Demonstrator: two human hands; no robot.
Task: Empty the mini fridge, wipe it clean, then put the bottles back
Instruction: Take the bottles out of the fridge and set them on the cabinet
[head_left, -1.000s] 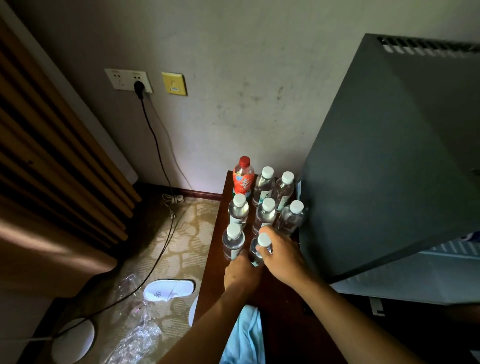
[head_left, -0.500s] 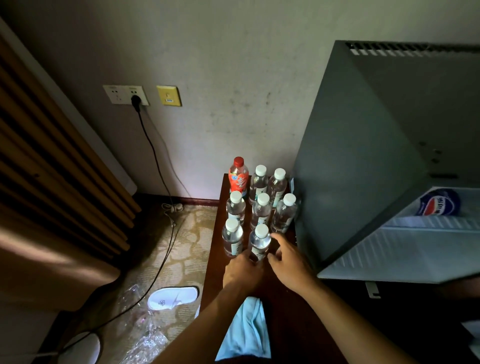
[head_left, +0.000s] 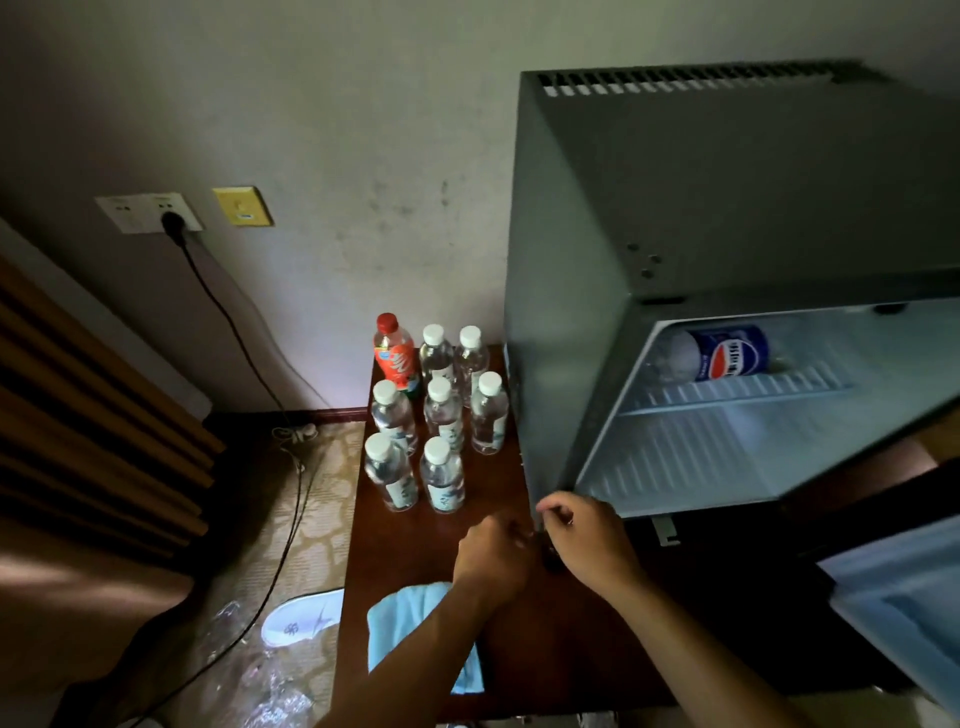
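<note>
Both hands have drawn back from the front water bottle (head_left: 442, 475), which now stands free in the cluster of bottles (head_left: 436, 410) on the wooden table (head_left: 410, 556) left of the mini fridge (head_left: 727, 291). Left hand (head_left: 493, 558) hovers empty, fingers loosely curled. Right hand (head_left: 584, 538) sits by the fridge's lower front corner, fingers curled; whether it grips anything cannot be told. A Pepsi bottle (head_left: 719, 353) lies on the fridge shelf; a blue cloth (head_left: 410, 623) lies under the left forearm.

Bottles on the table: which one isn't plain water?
The red-capped bottle at the back left corner of the group. It has an orange label and a red cap, while the seven others are clear water bottles with white caps.
</note>
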